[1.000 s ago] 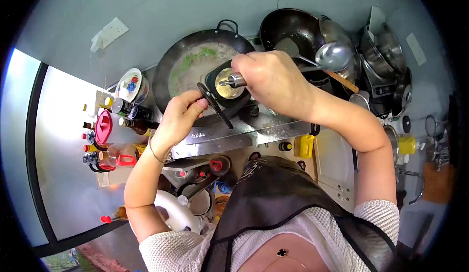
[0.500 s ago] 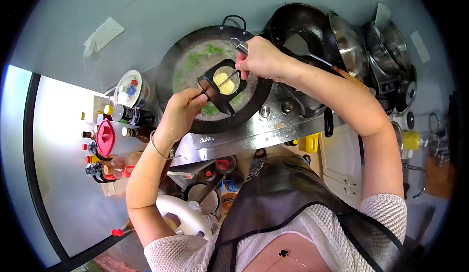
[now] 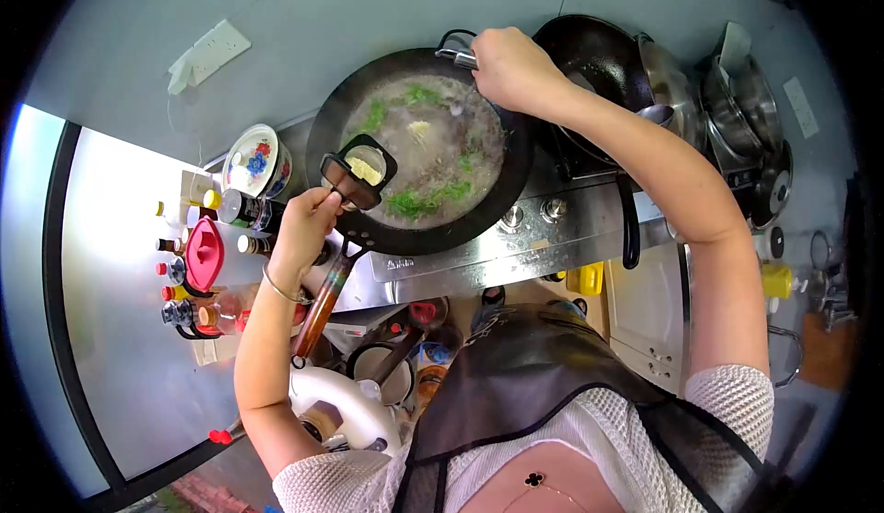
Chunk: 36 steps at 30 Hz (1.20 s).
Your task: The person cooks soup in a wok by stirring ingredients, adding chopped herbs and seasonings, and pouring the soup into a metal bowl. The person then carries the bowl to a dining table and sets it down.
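Observation:
In my left hand (image 3: 308, 227) is a small black seasoning box (image 3: 379, 149) with its dark lid raised; pale yellow granules (image 3: 366, 170) lie inside. The box is tilted over the left rim of a big black wok (image 3: 322, 135). Steaming cloudy soup (image 3: 405, 163) with chopped greens (image 3: 428, 202) fills the wok, and a pale yellow patch (image 3: 420, 132) floats near its middle. My right hand (image 3: 516, 66) is closed round the metal handle (image 3: 458, 58) of a spoon above the wok's far right rim. I cannot make out the spoon's bowl.
A second dark wok (image 3: 599, 48) and steel pots (image 3: 741, 99) stand to the right. Stove knobs (image 3: 553, 209) line the front. On the left are a flowered enamel pot (image 3: 250, 165) and several bottles. The wok's wooden handle (image 3: 322, 315) points toward me.
The seasoning box has moved left, from over the soup's middle to the rim. My right hand has lifted the spoon out of it and up to the right. A pale yellow patch now shows on the soup.

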Each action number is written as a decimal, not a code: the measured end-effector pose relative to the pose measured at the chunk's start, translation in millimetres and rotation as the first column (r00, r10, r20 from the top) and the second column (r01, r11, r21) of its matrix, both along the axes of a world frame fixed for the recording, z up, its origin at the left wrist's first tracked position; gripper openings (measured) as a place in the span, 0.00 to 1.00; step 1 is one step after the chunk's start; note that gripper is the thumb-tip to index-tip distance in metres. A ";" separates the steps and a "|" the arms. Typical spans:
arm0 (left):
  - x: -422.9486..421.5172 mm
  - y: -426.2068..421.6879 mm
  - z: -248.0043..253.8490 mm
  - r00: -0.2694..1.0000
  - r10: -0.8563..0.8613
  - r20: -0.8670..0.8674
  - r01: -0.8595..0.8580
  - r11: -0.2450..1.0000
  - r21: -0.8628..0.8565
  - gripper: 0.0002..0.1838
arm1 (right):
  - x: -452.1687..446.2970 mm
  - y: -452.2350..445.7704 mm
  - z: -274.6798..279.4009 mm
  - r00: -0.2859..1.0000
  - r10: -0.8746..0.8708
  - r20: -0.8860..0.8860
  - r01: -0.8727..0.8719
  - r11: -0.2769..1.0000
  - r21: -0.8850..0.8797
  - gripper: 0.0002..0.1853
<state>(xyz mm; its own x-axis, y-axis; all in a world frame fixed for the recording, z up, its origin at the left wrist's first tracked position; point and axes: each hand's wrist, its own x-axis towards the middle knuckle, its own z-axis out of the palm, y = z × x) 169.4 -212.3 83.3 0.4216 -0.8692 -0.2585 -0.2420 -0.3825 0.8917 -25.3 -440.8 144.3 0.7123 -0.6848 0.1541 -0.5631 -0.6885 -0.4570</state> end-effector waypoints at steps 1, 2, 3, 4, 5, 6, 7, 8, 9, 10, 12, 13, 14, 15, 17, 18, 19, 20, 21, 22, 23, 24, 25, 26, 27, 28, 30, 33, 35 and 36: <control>1.7 1.1 1.8 1.000 -0.005 -0.013 0.005 1.000 0.017 0.10 | 0.1 7.2 4.4 1.000 0.026 -0.003 -0.026 0.983 -0.183 0.06; 0.4 1.6 4.0 1.000 -0.004 -0.017 0.004 1.000 0.020 0.10 | 0.3 13.6 10.7 1.000 0.027 -0.007 -0.028 0.983 -0.180 0.06; -2.7 1.3 6.7 0.999 -0.029 -0.018 0.029 1.000 0.005 0.11 | 0.8 20.9 20.2 0.990 0.117 0.077 -0.108 0.988 -0.114 0.06; -6.1 0.4 10.0 0.998 -0.056 -0.016 0.056 0.998 -0.012 0.11 | 1.5 26.8 25.0 0.966 0.197 0.167 -0.190 0.980 -0.056 0.06; -10.5 -1.0 14.3 0.996 -0.078 -0.039 0.078 0.997 -0.024 0.11 | 2.8 30.8 20.3 0.932 0.292 0.216 -0.277 0.956 -0.100 0.06; -14.9 -3.0 16.9 0.996 -0.082 -0.037 0.081 0.996 -0.024 0.11 | 4.0 40.8 18.9 0.899 0.354 0.259 -0.329 0.934 -0.135 0.05; -19.2 -4.7 19.1 0.994 -0.103 -0.041 0.102 0.994 -0.044 0.10 | 5.1 47.6 15.6 0.896 0.385 0.220 -0.352 0.919 -0.175 0.06; -23.3 -6.4 21.8 0.991 -0.125 -0.043 0.122 0.991 -0.064 0.09 | 6.5 52.3 10.7 0.892 0.414 0.180 -0.375 0.902 -0.213 0.07; -27.8 -7.2 25.4 0.991 -0.134 -0.030 0.132 0.989 -0.064 0.10 | 8.4 56.3 6.2 0.912 0.387 0.137 -0.359 0.914 -0.192 0.07; -29.1 -7.6 25.7 0.990 -0.139 -0.027 0.137 0.989 -0.063 0.10 | 7.2 59.1 5.4 0.919 0.389 0.063 -0.374 0.911 -0.171 0.06; -30.5 -8.7 25.7 0.986 -0.167 -0.016 0.165 0.984 -0.067 0.10 | 7.8 60.7 -4.2 0.935 0.353 0.022 -0.347 0.927 -0.144 0.04; -30.9 -9.0 24.5 0.987 -0.161 -0.017 0.160 0.984 -0.074 0.10 | 8.4 59.8 -8.7 0.937 0.349 0.023 -0.342 0.929 -0.144 0.04; -31.0 -9.8 24.8 0.986 -0.166 -0.016 0.165 0.984 -0.074 0.10 | 9.1 58.1 -12.7 0.935 0.350 0.053 -0.340 0.931 -0.135 0.04; -31.3 -10.5 25.2 0.985 -0.173 -0.025 0.170 0.982 -0.078 0.10 | 9.8 56.6 -14.0 0.932 0.352 0.083 -0.340 0.932 -0.126 0.03; -31.5 -11.8 24.9 0.983 -0.181 -0.033 0.178 0.981 -0.081 0.10 | 12.1 52.7 -15.3 0.945 0.316 0.084 -0.319 0.948 0.023 0.04; -31.5 -12.6 23.7 0.984 -0.173 -0.050 0.168 0.981 -0.097 0.10 | 13.1 50.6 -14.8 0.956 0.282 0.080 -0.292 0.941 0.172 0.04; -31.4 -13.2 23.3 0.984 -0.165 -0.068 0.156 0.981 -0.114 0.10 | 13.6 48.5 -14.0 0.956 0.281 0.082 -0.291 0.941 0.171 0.04; -30.9 -13.5 23.9 0.984 -0.165 -0.067 0.157 0.981 -0.115 0.10 | 13.9 46.5 -12.8 0.972 0.217 0.088 -0.232 0.940 0.248 0.05; -30.1 -13.4 24.5 0.987 -0.156 -0.035 0.152 0.984 -0.089 0.10 | 14.4 44.4 -11.2 0.984 0.152 0.088 -0.173 0.930 0.325 0.05; -29.3 -12.8 24.7 0.989 -0.146 -0.005 0.145 0.987 -0.062 0.10 | 14.0 41.7 -8.9 0.984 0.154 0.089 -0.175 0.929 0.325 0.05; -27.4 -12.3 23.8 0.990 -0.143 -0.005 0.142 0.988 -0.062 0.10 | 12.6 38.4 -5.6 0.985 0.136 0.111 -0.167 0.919 0.358 0.06; -24.4 -12.1 21.7 0.989 -0.149 0.005 0.149 0.988 -0.038 0.10 | 11.3 34.8 -3.5 0.984 0.116 0.133 -0.160 0.907 0.390 0.06; -21.8 -11.7 19.4 0.988 -0.156 0.014 0.156 0.988 -0.013 0.11 | 10.2 32.0 -1.1 0.983 0.108 0.150 -0.157 0.914 0.373 0.06; -20.0 -11.2 17.0 0.988 -0.154 0.014 0.155 0.988 -0.014 0.11 | 8.3 30.5 1.7 0.985 0.075 0.156 -0.132 0.908 0.397 0.05; -18.4 -10.9 14.2 0.991 -0.134 -0.018 0.134 0.991 -0.019 0.11 | 6.7 27.8 4.8 0.985 0.090 0.146 -0.141 0.909 0.391 0.05; -17.8 -10.6 12.0 0.992 -0.114 -0.050 0.113 0.993 -0.022 0.11 | 5.4 25.4 6.7 0.985 0.105 0.135 -0.150 0.910 0.386 0.05; -17.6 -10.7 9.0 0.992 -0.108 -0.068 0.107 0.994 -0.026 0.11 | 3.1 26.5 9.3 0.982 0.092 0.165 -0.155 0.894 0.421 0.06; -20.7 -11.5 11.5 0.991 -0.106 -0.087 0.105 0.994 -0.015 0.11 | 1.8 31.5 7.4 0.969 0.114 0.220 -0.193 0.903 0.384 0.06; -24.9 -13.1 14.1 0.990 -0.110 -0.087 0.110 0.994 0.000 0.11 | 2.2 31.6 0.6 0.941 0.236 0.241 -0.271 0.954 0.124 0.06; -27.5 -14.3 15.0 0.988 -0.106 -0.113 0.105 0.994 -0.012 0.11 | 1.2 31.8 -0.3 0.941 0.235 0.242 -0.270 0.955 0.124 0.06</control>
<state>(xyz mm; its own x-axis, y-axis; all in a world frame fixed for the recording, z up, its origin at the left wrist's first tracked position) 141.9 -226.6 98.3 0.2957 -0.9090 -0.2938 -0.1781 -0.3546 0.9179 -24.1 -409.0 144.0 0.8247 -0.5142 0.2356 -0.2518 -0.7068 -0.6611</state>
